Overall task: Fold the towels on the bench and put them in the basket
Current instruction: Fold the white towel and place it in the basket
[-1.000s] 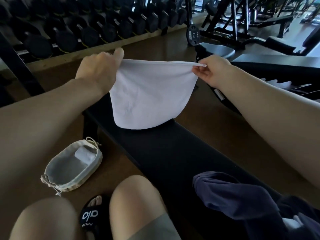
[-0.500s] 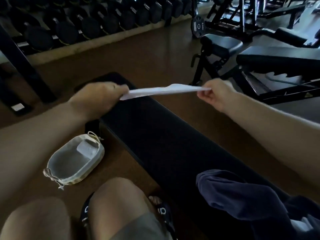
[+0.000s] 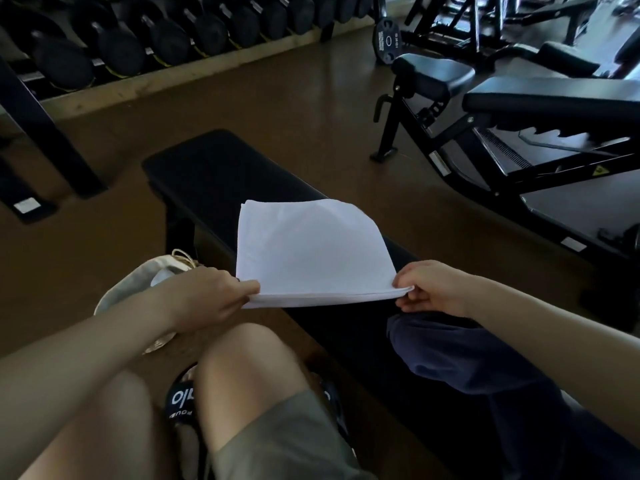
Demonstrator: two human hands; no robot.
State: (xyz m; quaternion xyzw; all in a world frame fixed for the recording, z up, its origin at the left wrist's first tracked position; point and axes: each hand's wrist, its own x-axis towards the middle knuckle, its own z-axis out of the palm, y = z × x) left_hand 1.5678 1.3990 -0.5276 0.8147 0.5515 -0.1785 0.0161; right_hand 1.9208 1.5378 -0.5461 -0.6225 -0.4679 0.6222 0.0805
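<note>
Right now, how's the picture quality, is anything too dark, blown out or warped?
Head view: dim overall; the black bench and dark blue cloth lose detail in shadow, while the white towel is bright, its texture washed out. Wide-angle distortion bends the dumbbell rack. Both hands, left hand and right hand, look reasonably sharp.

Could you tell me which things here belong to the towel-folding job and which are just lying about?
Job:
white towel, pinched at its near corners by left hand and right hand
bench
basket
dark towel

Lying about:
dumbbells
adjustable bench
weight plate
</note>
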